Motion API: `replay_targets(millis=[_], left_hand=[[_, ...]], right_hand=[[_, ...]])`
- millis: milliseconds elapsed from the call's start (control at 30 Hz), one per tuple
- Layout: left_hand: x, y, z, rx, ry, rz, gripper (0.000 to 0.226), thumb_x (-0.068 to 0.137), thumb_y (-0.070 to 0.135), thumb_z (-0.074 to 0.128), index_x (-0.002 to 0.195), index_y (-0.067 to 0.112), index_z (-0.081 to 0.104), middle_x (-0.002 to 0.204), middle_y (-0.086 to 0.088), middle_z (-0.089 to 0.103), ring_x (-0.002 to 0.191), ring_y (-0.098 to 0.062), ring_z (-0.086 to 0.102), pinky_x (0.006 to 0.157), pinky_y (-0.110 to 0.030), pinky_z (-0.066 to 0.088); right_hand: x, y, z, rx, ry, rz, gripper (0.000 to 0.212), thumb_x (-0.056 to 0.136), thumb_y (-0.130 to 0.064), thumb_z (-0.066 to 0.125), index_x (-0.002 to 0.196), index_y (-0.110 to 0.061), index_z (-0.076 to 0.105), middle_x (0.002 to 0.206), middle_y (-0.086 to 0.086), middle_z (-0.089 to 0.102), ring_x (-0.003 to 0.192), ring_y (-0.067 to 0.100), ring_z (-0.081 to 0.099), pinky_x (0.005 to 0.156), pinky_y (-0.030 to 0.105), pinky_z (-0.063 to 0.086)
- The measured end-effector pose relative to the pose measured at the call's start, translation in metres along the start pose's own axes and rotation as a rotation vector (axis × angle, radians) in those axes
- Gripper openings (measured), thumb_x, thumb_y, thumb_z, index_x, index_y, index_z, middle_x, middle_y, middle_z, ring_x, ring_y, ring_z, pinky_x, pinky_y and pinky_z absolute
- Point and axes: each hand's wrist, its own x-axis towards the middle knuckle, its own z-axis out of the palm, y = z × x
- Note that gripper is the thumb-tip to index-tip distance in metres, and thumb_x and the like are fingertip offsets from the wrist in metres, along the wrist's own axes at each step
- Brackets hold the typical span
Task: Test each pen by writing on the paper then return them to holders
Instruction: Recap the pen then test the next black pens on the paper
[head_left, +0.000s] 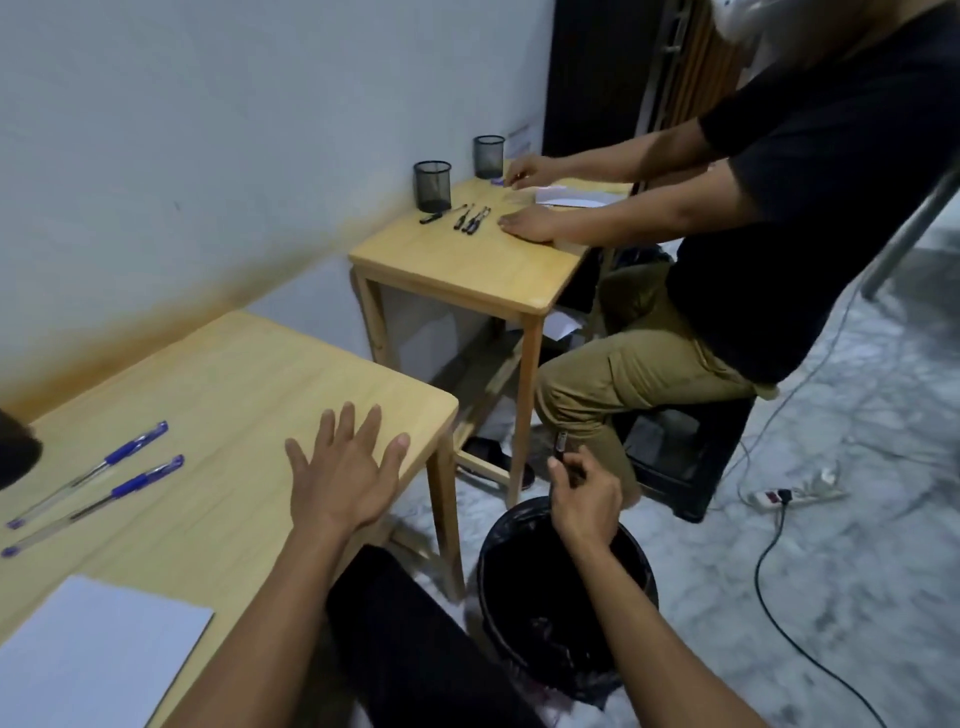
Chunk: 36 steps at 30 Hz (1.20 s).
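Note:
Two blue-capped pens (98, 470) lie side by side on my wooden table (234, 374), left of my left hand (340, 467), which rests flat with fingers spread near the table's right edge. A white sheet of paper (104, 654) lies at the near left. My right hand (582, 493) hangs off the table, above a black bin (561, 597), pinching a small dark pen (560, 446) that points upward. A dark object (15, 447), possibly a holder, is cut off at the left edge.
Another person in a black shirt (831, 208) sits at a second wooden table (467, 260) bearing two black mesh holders (432, 184), several pens (470, 218) and paper (566, 196). A cable and power strip (779, 496) lie on the marble floor at the right.

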Motion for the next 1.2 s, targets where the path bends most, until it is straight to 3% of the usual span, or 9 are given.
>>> replay_targets(millis=[100, 300, 600, 733, 833, 933, 1033, 1100, 1200], left_hand=[[-0.001, -0.001, 0.001, 0.006, 0.014, 0.007, 0.071, 0.097, 0.066, 0.012, 0.157, 0.030, 0.018, 0.167, -0.002, 0.009, 0.154, -0.026, 0.001, 0.118, -0.064, 0.003], [-0.001, -0.001, 0.003, 0.009, 0.031, 0.018, 0.071, 0.097, 0.067, 0.011, 0.157, 0.029, 0.020, 0.167, -0.002, 0.011, 0.154, -0.026, 0.003, 0.118, -0.064, 0.005], [-0.003, -0.001, 0.003, -0.003, 0.052, 0.024, 0.070, 0.098, 0.065, 0.014, 0.156, 0.028, 0.024, 0.166, -0.004, 0.015, 0.154, -0.028, 0.006, 0.118, -0.064, 0.005], [-0.004, 0.002, 0.001, -0.018, 0.042, 0.019, 0.069, 0.098, 0.064, 0.016, 0.156, 0.028, 0.025, 0.166, -0.003, 0.015, 0.154, -0.027, 0.006, 0.119, -0.063, 0.004], [-0.004, 0.000, 0.000, -0.057, 0.037, 0.024, 0.065, 0.100, 0.062, 0.022, 0.154, 0.028, 0.030, 0.166, -0.003, 0.018, 0.154, -0.027, 0.006, 0.119, -0.062, 0.002], [-0.002, -0.005, -0.003, -0.164, 0.009, 0.029, 0.057, 0.101, 0.055, 0.035, 0.150, 0.027, 0.039, 0.164, -0.004, 0.024, 0.153, -0.025, 0.009, 0.120, -0.058, 0.002], [-0.010, -0.011, -0.017, -0.342, 0.024, 0.044, 0.047, 0.099, 0.044, 0.052, 0.140, 0.020, 0.055, 0.154, -0.002, 0.045, 0.147, -0.021, 0.031, 0.118, -0.035, 0.018], [-0.028, -0.019, -0.033, -0.513, 0.109, 0.033, 0.040, 0.095, 0.037, 0.062, 0.129, 0.017, 0.064, 0.139, 0.000, 0.060, 0.133, -0.015, 0.050, 0.102, -0.010, 0.030], [-0.071, -0.046, -0.057, -0.588, 0.272, -0.006, 0.035, 0.091, 0.040, 0.064, 0.123, 0.027, 0.068, 0.131, 0.010, 0.065, 0.122, -0.003, 0.057, 0.096, -0.006, 0.036]], right_hand=[[-0.002, 0.013, -0.002, -0.031, 0.011, 0.066, 0.022, 0.088, -0.038, 0.072, 0.102, -0.022, 0.073, 0.133, 0.007, 0.068, 0.122, 0.032, 0.061, 0.092, 0.042, 0.054], [-0.006, 0.021, -0.009, -0.044, -0.045, 0.153, 0.077, 0.085, -0.048, 0.075, 0.149, -0.017, 0.046, 0.143, 0.014, 0.059, 0.131, 0.036, 0.054, 0.099, 0.045, 0.049], [-0.009, 0.016, -0.013, 0.064, -0.088, 0.170, 0.088, 0.081, -0.046, 0.080, 0.153, -0.014, 0.040, 0.146, 0.016, 0.056, 0.136, 0.035, 0.050, 0.106, 0.044, 0.044], [-0.018, -0.005, -0.008, 0.158, -0.128, 0.110, 0.081, 0.082, -0.045, 0.080, 0.150, -0.018, 0.044, 0.149, 0.011, 0.055, 0.137, 0.030, 0.051, 0.109, 0.045, 0.046], [-0.030, -0.042, -0.006, 0.260, -0.191, 0.018, 0.066, 0.088, -0.033, 0.077, 0.146, -0.018, 0.050, 0.143, 0.006, 0.059, 0.133, 0.021, 0.054, 0.101, 0.026, 0.046], [-0.047, -0.090, -0.004, 0.431, -0.303, -0.070, 0.049, 0.090, -0.024, 0.075, 0.136, -0.018, 0.058, 0.127, -0.001, 0.067, 0.114, 0.007, 0.064, 0.084, 0.010, 0.054], [-0.069, -0.133, 0.000, 0.521, -0.419, -0.208, 0.031, 0.092, -0.024, 0.073, 0.122, -0.024, 0.065, 0.112, -0.006, 0.073, 0.100, 0.005, 0.071, 0.088, 0.026, 0.060], [-0.087, -0.160, 0.004, 0.556, -0.512, -0.287, 0.023, 0.092, -0.026, 0.072, 0.114, -0.027, 0.068, 0.098, -0.002, 0.076, 0.094, 0.014, 0.074, 0.082, 0.032, 0.062], [-0.120, -0.194, 0.018, 0.564, -0.655, -0.429, 0.013, 0.092, -0.024, 0.072, 0.104, -0.029, 0.071, 0.083, 0.001, 0.075, 0.084, 0.019, 0.075, 0.075, 0.035, 0.062]])
